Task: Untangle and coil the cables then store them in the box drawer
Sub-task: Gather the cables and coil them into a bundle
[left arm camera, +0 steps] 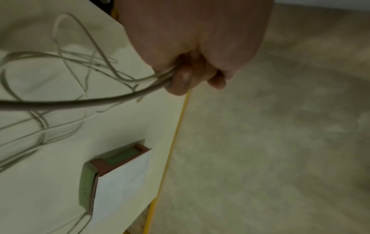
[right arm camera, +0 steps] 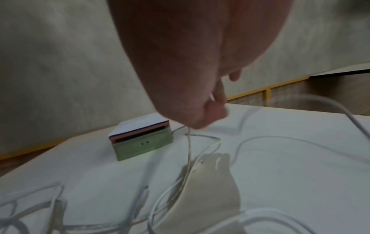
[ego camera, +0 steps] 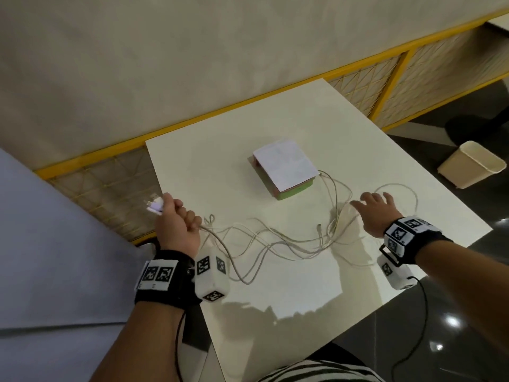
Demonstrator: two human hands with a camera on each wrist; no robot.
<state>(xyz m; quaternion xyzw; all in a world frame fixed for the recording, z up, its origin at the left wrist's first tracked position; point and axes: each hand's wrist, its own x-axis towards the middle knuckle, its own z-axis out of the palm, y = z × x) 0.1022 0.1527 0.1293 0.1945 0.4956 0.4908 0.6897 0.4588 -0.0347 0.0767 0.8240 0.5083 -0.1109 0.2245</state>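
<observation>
Several thin white cables point(ego camera: 275, 241) lie tangled across the white table point(ego camera: 220, 166), in front of a small box point(ego camera: 285, 169) with a green drawer, pink body and white top. My left hand point(ego camera: 181, 213) is raised at the table's left edge. It grips a bundle of cable ends in a fist, with the plugs point(ego camera: 154, 204) sticking out past the thumb. The left wrist view shows the fingers point(left arm camera: 182, 79) curled round the cables point(left arm camera: 60, 101), with the box point(left arm camera: 116, 178) beyond. My right hand point(ego camera: 371, 201) is spread, palm down, over the loops right of the box. Its fingertips point(right arm camera: 200, 121) touch a strand point(right arm camera: 188, 142).
A cream waste bin point(ego camera: 471, 168) stands on the dark floor to the right. A yellow-framed mesh barrier point(ego camera: 385, 78) runs behind the table under a plain wall. A grey surface point(ego camera: 55, 244) lies to the left of the table.
</observation>
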